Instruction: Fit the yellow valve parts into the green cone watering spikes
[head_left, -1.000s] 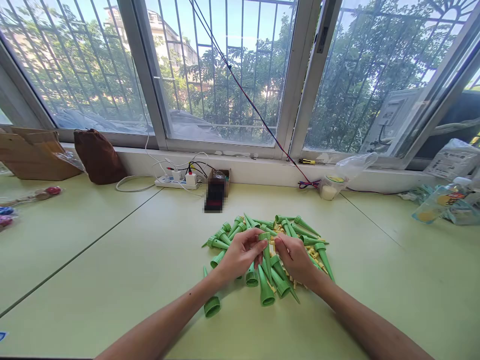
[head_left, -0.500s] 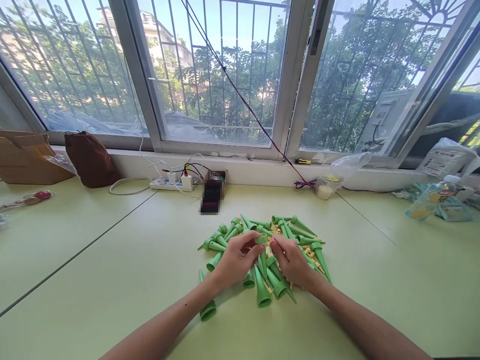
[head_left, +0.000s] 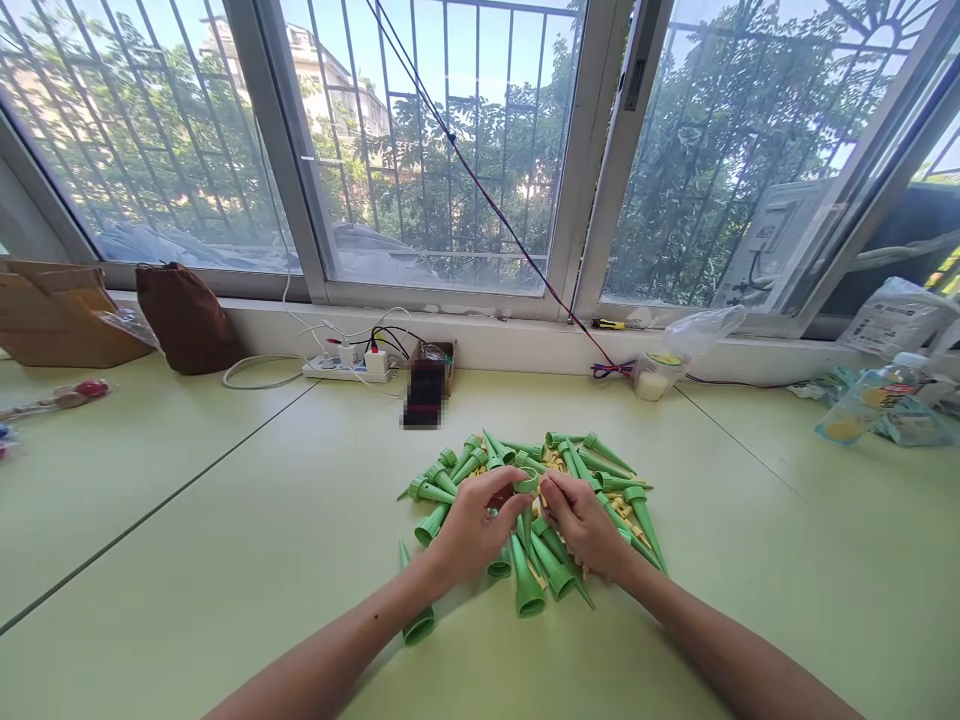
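Observation:
My left hand (head_left: 474, 522) pinches a green plastic watering spike (head_left: 528, 482) by its wide, open end, with the tip pointing down. Close beside that rim, my right hand (head_left: 581, 518) has thumb and fingers pressed together; what they hold, if anything, is too small and hidden to make out. Under and around both hands spreads a heap of similar green spikes (head_left: 529, 590), some with ridged caps. Small yellow plastic pieces (head_left: 619, 510) lie mixed among them. One loose spike (head_left: 418, 625) rests below my left wrist.
On the pale green table (head_left: 225, 560), a power strip (head_left: 349, 370) and a small box (head_left: 439, 365) stand at the back. Further right are a jar (head_left: 654, 378) and a plastic bottle (head_left: 874, 400). A brown bag (head_left: 187, 320) and cardboard box (head_left: 67, 315) sit at the left.
The rim of the held spike has tipped slightly toward me, showing more of its opening. My hands stay close together over the heap; the view has shifted a little.

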